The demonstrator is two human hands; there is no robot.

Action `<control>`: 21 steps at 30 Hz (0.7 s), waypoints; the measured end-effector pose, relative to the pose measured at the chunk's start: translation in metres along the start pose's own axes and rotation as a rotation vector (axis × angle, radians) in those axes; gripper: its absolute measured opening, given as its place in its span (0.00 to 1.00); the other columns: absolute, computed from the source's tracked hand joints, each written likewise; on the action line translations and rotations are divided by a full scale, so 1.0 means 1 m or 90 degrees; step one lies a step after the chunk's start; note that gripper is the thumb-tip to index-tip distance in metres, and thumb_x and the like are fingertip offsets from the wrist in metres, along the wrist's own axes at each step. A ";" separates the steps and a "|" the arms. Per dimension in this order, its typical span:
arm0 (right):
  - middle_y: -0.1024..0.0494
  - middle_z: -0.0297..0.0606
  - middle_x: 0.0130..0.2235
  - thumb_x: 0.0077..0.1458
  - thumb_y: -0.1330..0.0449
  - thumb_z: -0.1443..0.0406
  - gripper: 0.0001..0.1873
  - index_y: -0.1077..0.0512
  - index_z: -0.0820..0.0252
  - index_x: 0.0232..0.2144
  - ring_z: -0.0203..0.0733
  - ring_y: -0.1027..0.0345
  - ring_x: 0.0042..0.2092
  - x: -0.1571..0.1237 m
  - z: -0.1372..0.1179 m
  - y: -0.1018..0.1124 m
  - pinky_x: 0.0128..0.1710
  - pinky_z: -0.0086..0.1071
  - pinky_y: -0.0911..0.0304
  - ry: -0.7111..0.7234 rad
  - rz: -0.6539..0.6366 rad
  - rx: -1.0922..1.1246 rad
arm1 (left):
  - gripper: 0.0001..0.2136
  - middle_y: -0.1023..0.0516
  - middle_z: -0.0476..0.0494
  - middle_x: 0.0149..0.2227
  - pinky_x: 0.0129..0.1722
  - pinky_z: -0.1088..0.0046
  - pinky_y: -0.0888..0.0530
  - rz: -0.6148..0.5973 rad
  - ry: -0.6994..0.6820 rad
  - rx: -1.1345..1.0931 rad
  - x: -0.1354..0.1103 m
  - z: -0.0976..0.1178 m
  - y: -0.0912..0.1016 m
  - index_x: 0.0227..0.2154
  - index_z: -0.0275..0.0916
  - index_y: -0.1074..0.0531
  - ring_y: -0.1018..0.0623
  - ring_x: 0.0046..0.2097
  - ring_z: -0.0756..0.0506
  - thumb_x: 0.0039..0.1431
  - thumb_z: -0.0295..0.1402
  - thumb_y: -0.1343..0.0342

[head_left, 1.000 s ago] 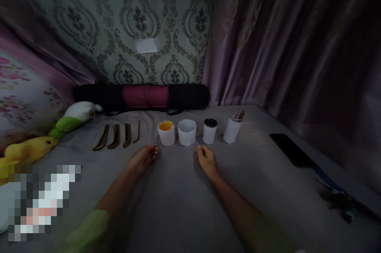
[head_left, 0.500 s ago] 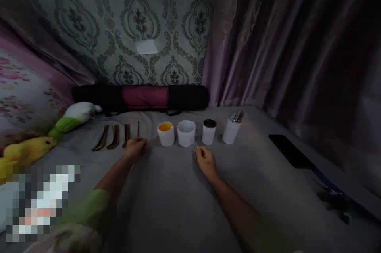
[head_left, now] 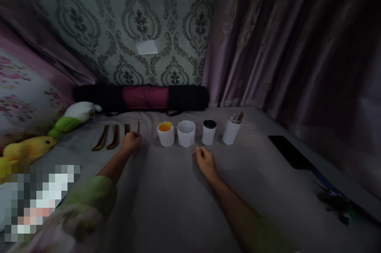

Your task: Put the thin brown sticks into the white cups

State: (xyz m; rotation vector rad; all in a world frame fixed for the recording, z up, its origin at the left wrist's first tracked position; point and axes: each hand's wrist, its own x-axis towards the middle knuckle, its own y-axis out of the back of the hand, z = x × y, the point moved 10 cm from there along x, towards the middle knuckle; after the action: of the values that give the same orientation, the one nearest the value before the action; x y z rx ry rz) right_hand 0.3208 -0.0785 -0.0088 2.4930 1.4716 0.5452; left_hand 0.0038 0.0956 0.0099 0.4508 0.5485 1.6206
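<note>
My left hand (head_left: 131,142) is closed over the lower end of a thin brown stick (head_left: 138,127), with the fingertips at it. Bundles of similar brown sticks (head_left: 113,138) lie to its left on the grey sheet, the nearest partly covered by the hand. My right hand (head_left: 206,162) rests on the sheet with curled fingers, and nothing shows in it. Beyond it stand a white cup with a yellow-orange inside (head_left: 166,137), a wider white cup (head_left: 186,137), a white cup with a black top (head_left: 208,135), and a tilted white container (head_left: 231,132) with sticks in it.
A black and maroon rolled bag (head_left: 145,98) lies along the wall. Plush toys (head_left: 29,149) sit at the left, above a blurred-out patch. A dark phone-like slab (head_left: 288,151) and a dark object with a blue strap (head_left: 333,201) lie at the right.
My left hand has shifted slightly left, bringing its fingertips to the lower end of the single stick. My right hand, the cups and the bundles have stayed put.
</note>
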 end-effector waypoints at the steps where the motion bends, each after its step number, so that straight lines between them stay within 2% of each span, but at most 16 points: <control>1: 0.32 0.33 0.21 0.54 0.55 0.56 0.19 0.33 0.61 0.22 0.35 0.38 0.24 0.000 0.000 0.000 0.25 0.27 0.47 0.002 0.002 -0.003 | 0.02 0.30 0.43 0.19 0.26 0.74 0.36 0.012 -0.015 0.094 0.000 0.004 0.003 0.18 0.36 0.30 0.27 0.31 0.42 0.41 0.27 0.47; 3: 0.32 0.33 0.20 0.54 0.55 0.56 0.19 0.33 0.61 0.22 0.35 0.38 0.24 0.000 0.000 0.000 0.25 0.26 0.47 0.004 0.003 -0.014 | 0.06 0.26 0.41 0.24 0.30 0.73 0.34 0.023 -0.035 0.261 0.000 0.011 0.006 0.24 0.35 0.27 0.26 0.34 0.41 0.43 0.29 0.48; 5: 0.33 0.32 0.20 0.54 0.55 0.56 0.19 0.33 0.60 0.22 0.35 0.39 0.24 0.001 0.001 -0.001 0.25 0.26 0.48 0.005 0.001 -0.023 | 0.10 0.24 0.39 0.30 0.33 0.73 0.33 0.015 -0.041 0.332 0.000 0.014 0.006 0.29 0.34 0.26 0.26 0.38 0.41 0.46 0.31 0.50; 9: 0.32 0.33 0.20 0.54 0.55 0.56 0.19 0.34 0.60 0.21 0.35 0.39 0.24 0.002 0.002 0.000 0.25 0.27 0.47 0.008 0.007 -0.026 | 0.13 0.24 0.37 0.37 0.36 0.73 0.33 -0.002 -0.052 0.388 -0.001 0.018 0.005 0.34 0.33 0.26 0.26 0.42 0.41 0.49 0.31 0.52; 21: 0.34 0.32 0.20 0.54 0.56 0.55 0.19 0.33 0.60 0.22 0.35 0.40 0.23 0.001 0.005 -0.002 0.24 0.26 0.48 0.003 0.007 -0.026 | 0.14 0.23 0.34 0.36 0.37 0.71 0.33 -0.038 -0.085 0.462 0.013 0.010 0.001 0.33 0.32 0.25 0.26 0.42 0.40 0.50 0.31 0.53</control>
State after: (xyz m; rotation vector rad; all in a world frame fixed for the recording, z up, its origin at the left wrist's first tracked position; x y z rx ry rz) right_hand 0.3212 -0.0761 -0.0136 2.4711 1.4346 0.5773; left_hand 0.0072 0.1088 0.0177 1.0557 1.0367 1.2854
